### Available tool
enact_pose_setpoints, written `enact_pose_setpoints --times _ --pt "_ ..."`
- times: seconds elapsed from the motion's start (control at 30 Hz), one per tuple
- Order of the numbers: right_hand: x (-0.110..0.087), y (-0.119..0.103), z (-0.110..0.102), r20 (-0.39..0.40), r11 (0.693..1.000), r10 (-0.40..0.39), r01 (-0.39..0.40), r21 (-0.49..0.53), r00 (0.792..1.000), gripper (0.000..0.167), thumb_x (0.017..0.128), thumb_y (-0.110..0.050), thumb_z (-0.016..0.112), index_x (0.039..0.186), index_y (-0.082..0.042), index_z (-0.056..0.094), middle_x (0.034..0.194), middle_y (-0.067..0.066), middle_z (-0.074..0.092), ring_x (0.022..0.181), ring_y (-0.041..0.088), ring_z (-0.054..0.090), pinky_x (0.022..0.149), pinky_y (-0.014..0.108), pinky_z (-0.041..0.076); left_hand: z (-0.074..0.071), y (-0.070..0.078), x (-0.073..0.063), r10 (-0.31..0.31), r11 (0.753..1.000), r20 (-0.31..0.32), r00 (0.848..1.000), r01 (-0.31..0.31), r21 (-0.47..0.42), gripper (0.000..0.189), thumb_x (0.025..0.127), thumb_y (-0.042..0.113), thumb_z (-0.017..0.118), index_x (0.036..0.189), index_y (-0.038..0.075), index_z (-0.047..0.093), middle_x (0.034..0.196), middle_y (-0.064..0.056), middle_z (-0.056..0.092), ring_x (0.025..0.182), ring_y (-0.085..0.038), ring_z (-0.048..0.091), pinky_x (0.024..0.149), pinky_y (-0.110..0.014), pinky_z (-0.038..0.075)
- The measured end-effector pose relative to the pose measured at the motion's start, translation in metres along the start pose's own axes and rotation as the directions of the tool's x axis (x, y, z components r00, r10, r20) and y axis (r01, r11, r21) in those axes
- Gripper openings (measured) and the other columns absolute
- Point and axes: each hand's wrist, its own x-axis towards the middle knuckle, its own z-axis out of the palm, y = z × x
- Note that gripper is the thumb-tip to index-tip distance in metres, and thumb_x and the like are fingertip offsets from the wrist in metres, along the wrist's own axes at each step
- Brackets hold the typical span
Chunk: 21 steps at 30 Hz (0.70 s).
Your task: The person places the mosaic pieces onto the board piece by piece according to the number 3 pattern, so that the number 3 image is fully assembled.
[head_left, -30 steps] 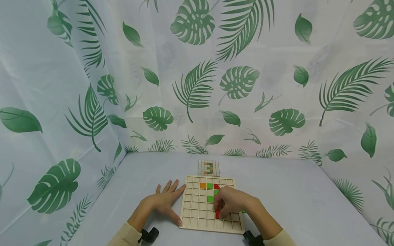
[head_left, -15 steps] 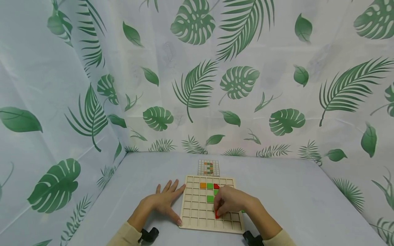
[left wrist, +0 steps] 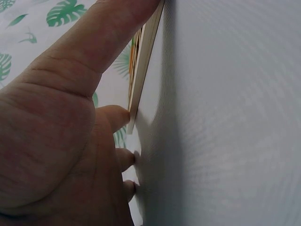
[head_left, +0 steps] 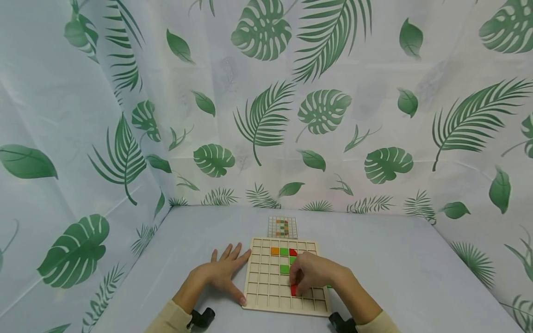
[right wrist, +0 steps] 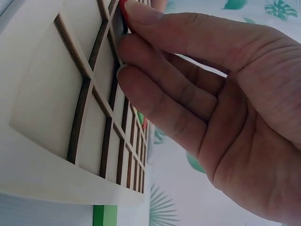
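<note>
A wooden grid board [head_left: 266,303] lies on the table with square cells. My left hand [head_left: 225,274] rests beside it, fingers spread, with the index fingertip and thumb tip at its left edge. Over the board's right part, my right hand [head_left: 313,274] pinches a red tile [head_left: 294,290] between thumb and fingers, low at a cell near the front. In the right wrist view the red tile [right wrist: 123,10] shows at the thumb tip. An orange tile [head_left: 275,251], green tile [head_left: 284,251] and red tile [head_left: 293,252] sit in an upper row. Another green tile [head_left: 284,269] lies below; one is partly covered by my hand.
A small pattern card [head_left: 282,227] with coloured squares lies behind the board. A green piece [right wrist: 108,215] shows past the board's right edge, mostly hidden by my right wrist in the head view. Leaf-printed curtains [head_left: 266,115] surround the white table [head_left: 387,254].
My right thumb and fingers shift slightly on the red tile, which tilts a little at the same cell. The left hand and board stay where they were.
</note>
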Motion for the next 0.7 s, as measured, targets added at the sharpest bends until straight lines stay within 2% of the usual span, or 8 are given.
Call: enact_pose_setpoints --times 0.7 --pt "0.0005 0.0017 0.0027 -0.020 0.998 0.006 -0.007 -0.069 1.000 0.020 0.074 -0.008 0.093 0.080 -0.022 0.080 0.075 -0.015 0.070 0.065 -0.001 0.056 0.062 0.021 0.051 0.0000 0.0007 -0.0002 -0.009 1.000 0.001 1.000 0.009 0.008 0.135 0.064 0.073 0.088 0.169 0.027 0.015 0.176 -0.014 0.002 0.162 -0.043 -0.004 0.119 -0.079 -0.002"
